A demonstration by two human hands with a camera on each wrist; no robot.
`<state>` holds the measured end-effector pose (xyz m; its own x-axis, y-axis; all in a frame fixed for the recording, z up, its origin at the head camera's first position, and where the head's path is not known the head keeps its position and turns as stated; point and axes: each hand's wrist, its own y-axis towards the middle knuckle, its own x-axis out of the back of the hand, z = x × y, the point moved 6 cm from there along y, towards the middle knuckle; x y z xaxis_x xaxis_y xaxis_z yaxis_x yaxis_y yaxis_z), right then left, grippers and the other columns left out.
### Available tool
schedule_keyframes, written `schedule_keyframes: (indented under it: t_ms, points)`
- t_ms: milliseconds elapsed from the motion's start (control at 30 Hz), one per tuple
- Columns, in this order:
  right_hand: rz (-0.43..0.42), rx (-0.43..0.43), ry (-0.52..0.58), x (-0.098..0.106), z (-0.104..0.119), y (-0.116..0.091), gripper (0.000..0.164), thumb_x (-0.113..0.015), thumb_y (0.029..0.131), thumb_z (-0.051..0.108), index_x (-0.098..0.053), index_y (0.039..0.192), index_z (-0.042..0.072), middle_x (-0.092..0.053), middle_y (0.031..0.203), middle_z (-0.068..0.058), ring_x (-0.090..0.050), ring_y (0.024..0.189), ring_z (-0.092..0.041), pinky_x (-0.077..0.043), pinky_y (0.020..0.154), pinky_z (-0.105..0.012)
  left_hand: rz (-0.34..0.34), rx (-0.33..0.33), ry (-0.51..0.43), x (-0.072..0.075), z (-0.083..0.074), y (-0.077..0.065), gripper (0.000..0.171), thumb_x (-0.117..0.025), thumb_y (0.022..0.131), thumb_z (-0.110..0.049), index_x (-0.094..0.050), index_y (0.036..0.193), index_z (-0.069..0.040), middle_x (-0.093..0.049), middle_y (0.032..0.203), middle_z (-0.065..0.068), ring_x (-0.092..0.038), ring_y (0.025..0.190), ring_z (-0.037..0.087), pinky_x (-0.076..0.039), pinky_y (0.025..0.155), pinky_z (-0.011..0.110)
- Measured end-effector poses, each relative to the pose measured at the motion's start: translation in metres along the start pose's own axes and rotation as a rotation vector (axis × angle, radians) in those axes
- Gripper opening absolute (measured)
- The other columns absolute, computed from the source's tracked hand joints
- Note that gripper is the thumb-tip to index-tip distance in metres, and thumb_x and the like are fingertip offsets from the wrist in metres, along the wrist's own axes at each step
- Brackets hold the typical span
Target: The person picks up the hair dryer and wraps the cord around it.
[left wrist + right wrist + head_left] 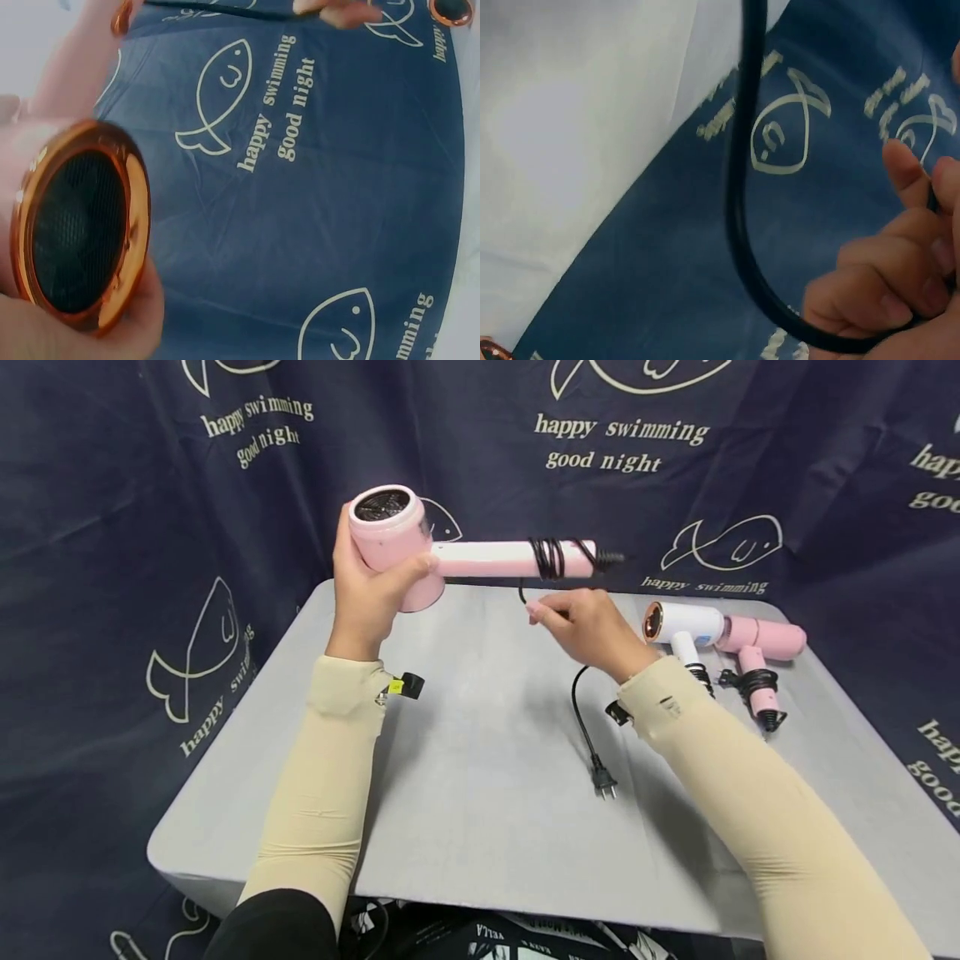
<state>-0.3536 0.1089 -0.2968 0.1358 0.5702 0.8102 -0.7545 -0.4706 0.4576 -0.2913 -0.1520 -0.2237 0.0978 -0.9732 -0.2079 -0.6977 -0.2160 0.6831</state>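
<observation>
My left hand [367, 589] grips a pink hair dryer [487, 560] by its barrel, thumb near where the handle joins, holding it above the table. The handle points right, with a black cord [550, 558] wound several turns around its end. In the left wrist view the dryer's copper-rimmed grille [79, 232] faces the camera. My right hand [588, 622] pinches the cord below the handle, its fingers curled in the right wrist view, where the cord [739, 187] loops out of the fist. From that hand the loose end hangs down to a two-pin plug [602, 779].
On the right of the grey-covered table [480, 827] lie a white hair dryer [693, 625] and another pink hair dryer [765, 639], both with cords wrapped round their handles. A dark blue printed curtain [480, 435] hangs behind and beside the table.
</observation>
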Motion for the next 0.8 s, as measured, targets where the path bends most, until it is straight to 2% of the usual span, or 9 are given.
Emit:
schedule_keyframes:
  t_ms: [33,100,167,233,300,400,533,667,800]
  points:
    - [0.002,0.009,-0.017,-0.002,0.005,-0.006,0.034,-0.048,0.094,0.052,-0.074,0.094,0.03,-0.069,0.083,0.015,-0.052,0.062,-0.007,-0.043,0.061,-0.027,-0.024,0.002,-0.001,0.002,0.001,0.0,0.067,-0.078,0.061,0.005,-0.051,0.121,-0.009,-0.058,0.11,0.011,-0.057,0.101,0.029,-0.048,0.09,0.039]
    - [-0.022,0.084,-0.037,-0.002,0.02,-0.018,0.031,-0.05,0.095,0.048,-0.074,0.096,0.028,-0.067,0.077,0.014,-0.049,0.056,-0.005,-0.042,0.058,-0.025,-0.065,-0.002,0.003,0.006,0.003,0.001,0.065,-0.077,0.062,0.005,-0.051,0.12,-0.009,-0.058,0.11,0.011,-0.057,0.1,0.029,-0.049,0.089,0.039]
    - [-0.051,0.157,-0.073,0.0,0.036,-0.029,0.03,-0.051,0.096,0.044,-0.072,0.085,0.026,-0.057,0.062,0.013,-0.04,0.049,-0.005,-0.036,0.052,-0.024,-0.094,-0.016,0.014,0.008,0.004,0.001,0.065,-0.076,0.062,0.005,-0.051,0.12,-0.009,-0.058,0.109,0.01,-0.057,0.099,0.029,-0.049,0.089,0.038]
    - [-0.099,0.225,-0.105,0.006,0.052,-0.039,0.031,-0.052,0.096,0.039,-0.061,0.071,0.023,-0.043,0.054,0.011,-0.032,0.047,-0.005,-0.03,0.048,-0.024,-0.107,-0.029,0.034,0.009,0.005,0.001,0.064,-0.077,0.062,0.004,-0.051,0.119,-0.008,-0.058,0.108,0.01,-0.058,0.098,0.029,-0.049,0.088,0.038]
    - [-0.147,0.261,-0.14,0.015,0.064,-0.048,0.034,-0.052,0.097,0.034,-0.047,0.066,0.022,-0.03,0.053,0.007,-0.027,0.047,-0.007,-0.025,0.048,-0.026,-0.113,-0.024,0.067,0.008,0.005,0.001,0.063,-0.077,0.062,0.003,-0.052,0.119,-0.01,-0.058,0.108,0.009,-0.057,0.098,0.028,-0.049,0.087,0.037]
    - [-0.23,0.276,-0.143,0.034,0.079,-0.058,0.024,-0.053,0.096,0.024,-0.056,0.074,0.017,-0.039,0.06,0.006,-0.035,0.054,-0.007,-0.03,0.052,-0.025,-0.113,-0.022,0.127,0.009,0.007,0.0,0.064,-0.077,0.063,0.001,-0.052,0.12,-0.011,-0.059,0.11,0.007,-0.057,0.099,0.025,-0.048,0.088,0.035]
    - [-0.288,0.251,-0.131,0.058,0.094,-0.068,0.014,-0.055,0.095,0.016,-0.067,0.097,0.01,-0.052,0.073,0.003,-0.043,0.064,-0.009,-0.036,0.06,-0.025,-0.094,-0.007,0.177,0.008,0.008,0.0,0.067,-0.077,0.063,-0.001,-0.051,0.123,-0.013,-0.059,0.112,0.005,-0.057,0.1,0.023,-0.048,0.087,0.034]
    - [-0.347,0.243,-0.152,0.078,0.106,-0.071,0.012,-0.06,0.092,0.014,-0.07,0.098,0.009,-0.05,0.071,0.001,-0.042,0.064,-0.01,-0.034,0.059,-0.025,-0.054,0.006,0.24,0.003,0.007,-0.002,0.068,-0.078,0.063,-0.004,-0.051,0.125,-0.013,-0.059,0.111,0.004,-0.057,0.098,0.021,-0.048,0.085,0.033]
    - [-0.428,0.306,-0.207,0.096,0.115,-0.065,0.011,-0.066,0.089,0.013,-0.072,0.097,0.008,-0.048,0.069,-0.004,-0.041,0.06,-0.012,-0.032,0.057,-0.024,0.0,-0.005,0.313,-0.005,0.002,-0.004,0.066,-0.079,0.062,-0.007,-0.052,0.122,-0.011,-0.061,0.109,0.005,-0.056,0.095,0.018,-0.047,0.083,0.031]
